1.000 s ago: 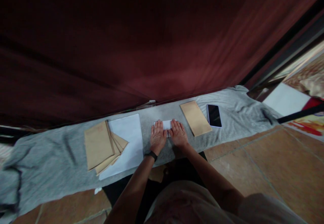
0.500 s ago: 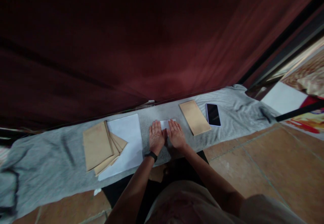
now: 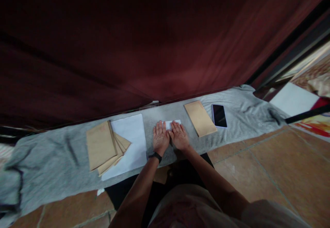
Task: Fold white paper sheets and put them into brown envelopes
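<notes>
Now both hands are laid flat, palms down and fingers extended, on a small folded white paper (image 3: 172,124) that lies on the grey cloth (image 3: 51,166); the left hand (image 3: 160,137) and right hand (image 3: 179,136) have been drawn closer together than a second ago, so that less of the paper is left showing beyond the fingertips. Apparently the fold is being pressed down, though the paper is mostly hidden. Beside the hands, a white sheet (image 3: 130,138), tan envelopes (image 3: 101,147), a single envelope (image 3: 200,118) and a phone (image 3: 219,115) are unmoved.

Small white folded paper (image 3: 172,123), flat under hands.
</notes>
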Action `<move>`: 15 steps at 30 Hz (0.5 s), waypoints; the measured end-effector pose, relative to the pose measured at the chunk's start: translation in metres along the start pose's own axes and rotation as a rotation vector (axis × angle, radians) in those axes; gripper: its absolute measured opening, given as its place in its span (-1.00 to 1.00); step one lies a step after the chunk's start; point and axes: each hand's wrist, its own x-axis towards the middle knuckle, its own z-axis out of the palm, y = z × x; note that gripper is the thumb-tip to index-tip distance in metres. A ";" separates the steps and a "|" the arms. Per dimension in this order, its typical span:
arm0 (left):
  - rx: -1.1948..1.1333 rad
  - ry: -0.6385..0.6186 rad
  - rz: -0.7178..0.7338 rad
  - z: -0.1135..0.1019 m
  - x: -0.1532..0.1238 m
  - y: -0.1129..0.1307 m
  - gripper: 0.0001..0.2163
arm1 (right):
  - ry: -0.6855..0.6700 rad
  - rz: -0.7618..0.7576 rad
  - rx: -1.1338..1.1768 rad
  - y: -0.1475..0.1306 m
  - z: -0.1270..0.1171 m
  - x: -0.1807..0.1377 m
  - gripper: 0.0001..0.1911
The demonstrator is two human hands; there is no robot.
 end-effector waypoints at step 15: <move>-0.008 0.059 -0.071 0.001 -0.005 0.008 -0.42 | 0.049 0.061 -0.057 0.019 0.001 -0.004 -0.38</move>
